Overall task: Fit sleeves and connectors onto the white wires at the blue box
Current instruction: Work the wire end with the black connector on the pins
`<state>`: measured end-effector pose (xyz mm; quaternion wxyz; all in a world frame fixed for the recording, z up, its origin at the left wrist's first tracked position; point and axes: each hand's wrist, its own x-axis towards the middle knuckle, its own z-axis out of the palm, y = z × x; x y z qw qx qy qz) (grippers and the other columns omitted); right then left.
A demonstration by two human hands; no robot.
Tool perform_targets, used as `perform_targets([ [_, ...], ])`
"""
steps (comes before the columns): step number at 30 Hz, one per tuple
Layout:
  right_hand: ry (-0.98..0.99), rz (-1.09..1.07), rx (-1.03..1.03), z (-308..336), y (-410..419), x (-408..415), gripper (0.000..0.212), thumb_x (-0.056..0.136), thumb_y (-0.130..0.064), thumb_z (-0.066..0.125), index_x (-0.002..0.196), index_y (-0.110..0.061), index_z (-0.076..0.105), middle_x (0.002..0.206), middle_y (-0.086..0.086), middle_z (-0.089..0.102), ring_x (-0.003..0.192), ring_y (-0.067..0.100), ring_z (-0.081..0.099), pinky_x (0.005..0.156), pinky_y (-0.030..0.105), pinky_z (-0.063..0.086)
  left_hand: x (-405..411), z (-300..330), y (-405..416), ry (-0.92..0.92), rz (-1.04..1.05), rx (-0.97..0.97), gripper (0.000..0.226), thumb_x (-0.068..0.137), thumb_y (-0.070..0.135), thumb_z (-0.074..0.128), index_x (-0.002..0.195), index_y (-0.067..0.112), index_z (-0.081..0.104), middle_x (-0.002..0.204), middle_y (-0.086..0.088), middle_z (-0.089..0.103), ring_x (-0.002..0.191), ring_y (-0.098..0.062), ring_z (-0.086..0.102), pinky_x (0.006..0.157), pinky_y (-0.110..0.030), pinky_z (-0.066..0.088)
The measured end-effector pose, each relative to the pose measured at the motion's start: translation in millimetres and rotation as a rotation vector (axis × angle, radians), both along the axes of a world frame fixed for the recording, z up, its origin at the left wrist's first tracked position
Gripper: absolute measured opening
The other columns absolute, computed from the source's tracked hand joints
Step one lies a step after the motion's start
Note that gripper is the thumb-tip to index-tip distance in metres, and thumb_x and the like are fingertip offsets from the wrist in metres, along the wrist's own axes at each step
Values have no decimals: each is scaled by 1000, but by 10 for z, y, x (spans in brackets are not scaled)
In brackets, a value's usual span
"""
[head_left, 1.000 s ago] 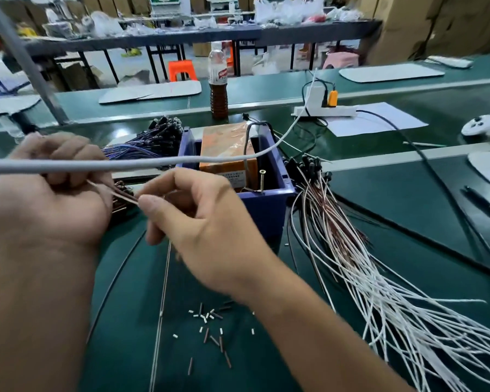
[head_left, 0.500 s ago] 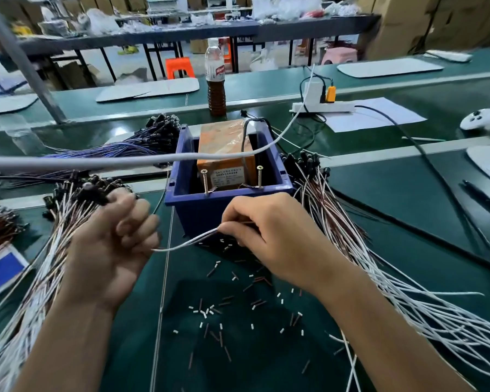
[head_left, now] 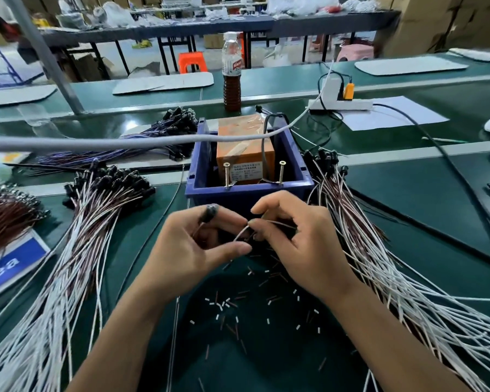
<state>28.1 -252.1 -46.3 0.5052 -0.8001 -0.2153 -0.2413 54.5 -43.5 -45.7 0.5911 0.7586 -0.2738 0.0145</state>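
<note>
White wire (head_left: 241,231) is pinched between my two hands, just in front of the blue box (head_left: 249,190) on a green bench (head_left: 425,210). My left hand (head_left: 198,250) curls around a black connector (head_left: 210,212) at its fingertips, thumb stretched out below. My right hand (head_left: 297,244) pinches the wire's loop between thumb and forefinger.

Bundles of wires (head_left: 77,250) fan out on the left, and another bundle (head_left: 379,264) on the right. Small sleeves (head_left: 224,305), white and dark, lie scattered on the bench near me. Inside the box stands an orange carton (head_left: 245,148), with two screws (head_left: 281,172) upright at the near wall. A grey cable (head_left: 96,142) crosses above. Behind stand a bottle (head_left: 232,77), a power strip (head_left: 340,103), an orange stool (head_left: 191,62) and cardboard boxes (head_left: 436,21).

Half a second ago my hands were apart, the wire stretched between them; now they have come together at the box.

Whether a sleeve is on the wire I cannot tell; my fingers hide its ends.
</note>
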Motion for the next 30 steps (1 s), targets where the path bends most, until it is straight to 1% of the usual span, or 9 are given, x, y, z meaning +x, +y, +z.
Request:
perform_targets([
  [3,24,23,27,-14,13,-3,12,97,-11,74,106,-11,66,76,-8,70,74,14,73,71,33,58,-14,-90,-117,41,-26,-6,13,80,18,83,87,27,78,74,3,75,60,-4,60,58,-19,44],
  [8,110,49,125,-2,-10,-9,7,102,-15,68,107,-11,66,76,-5,71,75,16,73,70,21,54,29,-153,-139,36,26,-25,4,86,27,78,85,24,76,65,8,64,53,-3,47,52,-16,37],
  [11,179,68,117,4,-29,-26,5,101,-20,67,102,-16,70,79,-3,73,75,19,72,67,34,58,48,-148,-133,38,59,-42,7,87,24,76,81,22,74,60,11,57,52,-3,41,51,-15,34],
  [13,169,49,69,-3,-17,-22,2,97,-14,72,97,-16,73,80,-4,73,76,19,73,69,41,59,36,-145,-147,29,54,-27,12,88,18,74,79,25,73,59,14,57,52,1,43,52,-12,34],
  [18,158,29,66,7,-6,-14,8,96,-5,74,93,-13,74,81,-4,73,76,17,72,71,38,59,2,-128,-196,17,53,-42,9,91,19,72,82,21,73,65,9,62,56,0,51,56,-12,39],
  [22,169,37,80,21,-6,-28,11,96,-6,73,89,-14,74,78,-2,72,72,19,70,67,37,57,-26,-106,-211,-23,51,-52,6,91,15,73,86,13,73,62,15,59,53,2,49,55,-8,37],
  [24,169,37,89,24,-4,-30,11,96,-7,73,88,-15,74,77,-2,71,71,19,69,65,35,57,-30,-97,-204,-15,52,-67,6,90,16,74,85,13,75,61,9,61,54,1,49,55,-12,38],
  [27,180,49,117,29,-11,-32,12,96,-7,73,87,-16,74,77,-3,71,72,18,69,66,28,56,-24,-81,-190,39,39,-74,7,89,21,73,83,17,76,68,-9,65,60,-13,53,57,-22,43],
  [30,198,65,148,23,-15,-28,13,95,-7,74,86,-16,74,76,-2,70,68,17,67,64,29,54,-24,-80,-174,80,33,-66,8,89,22,72,82,19,75,70,-8,67,62,-15,54,60,-23,44],
])
